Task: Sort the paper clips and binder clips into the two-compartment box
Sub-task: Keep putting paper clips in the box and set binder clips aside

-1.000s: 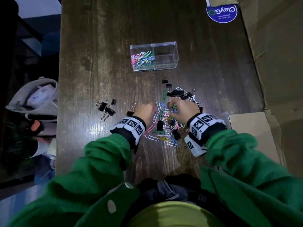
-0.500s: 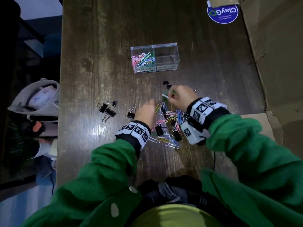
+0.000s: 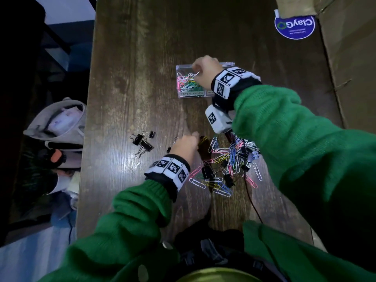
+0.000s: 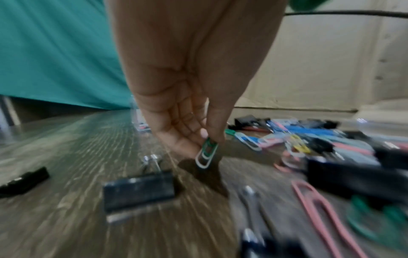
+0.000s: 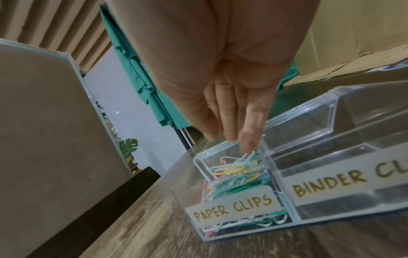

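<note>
A clear two-compartment box [image 3: 192, 95] stands mid-table. Its left side, labelled PAPER CLIPS [image 5: 234, 206], holds several coloured clips; the BINDER CLIPS side [image 5: 353, 139] looks empty. My right hand [image 3: 195, 75] hovers over the paper-clip side, and a white paper clip [image 3: 197, 73] sticks out from its fingertips [image 5: 249, 143]. My left hand [image 4: 207, 139] is low over the table and pinches green and white paper clips [image 4: 207, 154]. A mixed pile of paper clips and black binder clips [image 3: 230, 159] lies to its right.
Three black binder clips [image 3: 142, 142] lie apart at the left, and another one [image 4: 139, 193] sits just before my left hand. A blue round sticker [image 3: 294, 24] and cardboard [image 3: 350, 58] are at the right. A grey bag [image 3: 59, 129] lies beyond the table's left edge.
My right hand has lifted from the pile and travelled forward to the box's paper-clip side with its clip. My left hand has moved slightly forward at the pile's left edge.
</note>
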The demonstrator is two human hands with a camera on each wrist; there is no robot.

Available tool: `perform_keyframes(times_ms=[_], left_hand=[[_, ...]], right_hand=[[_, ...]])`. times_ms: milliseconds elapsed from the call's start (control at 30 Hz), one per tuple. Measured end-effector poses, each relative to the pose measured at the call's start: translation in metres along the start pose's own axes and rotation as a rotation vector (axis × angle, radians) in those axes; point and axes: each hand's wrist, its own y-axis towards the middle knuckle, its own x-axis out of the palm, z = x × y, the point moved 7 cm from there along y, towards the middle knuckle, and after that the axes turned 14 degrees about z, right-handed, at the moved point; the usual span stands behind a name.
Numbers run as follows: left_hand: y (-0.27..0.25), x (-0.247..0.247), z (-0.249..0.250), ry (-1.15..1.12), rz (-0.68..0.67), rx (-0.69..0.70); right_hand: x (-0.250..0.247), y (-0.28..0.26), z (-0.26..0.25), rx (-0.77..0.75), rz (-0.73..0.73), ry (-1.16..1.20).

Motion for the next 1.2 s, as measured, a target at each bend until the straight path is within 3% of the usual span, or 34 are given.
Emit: perform_keyframes(times_ms=[100,200,400,533,600,700,833,1067,1200], left_hand=[[0.025,-0.042,-0.003,-0.154,0.154,-0.076],[0.069,-0.097,-0.003,-0.169,0.342,-0.068],[0.127,-0.121,0.001,0.01,0.308,-0.006],[0.116,-0.111,0.01,0.05,0.346,0.078],[0.095,-0.099,0.016,0.019,0.388,0.133],[0.058,-0.061,0.022,-0.061,0.285,0.12],[0.027,-0.014,0.023,-0.191,0.119,0.009],[0.023,0.01,0.014,-0.19,0.083,-0.056],[0.023,0.006,0.002,-0.188,0.07,-0.008]], right_hand=[[-0.015,-0.009,0.019,0.066,0.1,0.085],[-0.03,-0.037,0.046,0.145,0.181,0.112],[-0.002,-0.106,0.086,0.18,-0.018,0.011],[0.011,-0.122,0.086,0.122,-0.08,-0.045],[0.014,-0.121,0.076,0.009,-0.095,-0.109],[0.02,-0.121,0.068,-0.125,-0.171,-0.231],[0.021,-0.122,0.07,-0.167,-0.221,-0.312],[0.022,-0.131,0.069,-0.271,-0.247,-0.416],[0.023,-0.137,0.068,-0.369,-0.274,-0.501]])
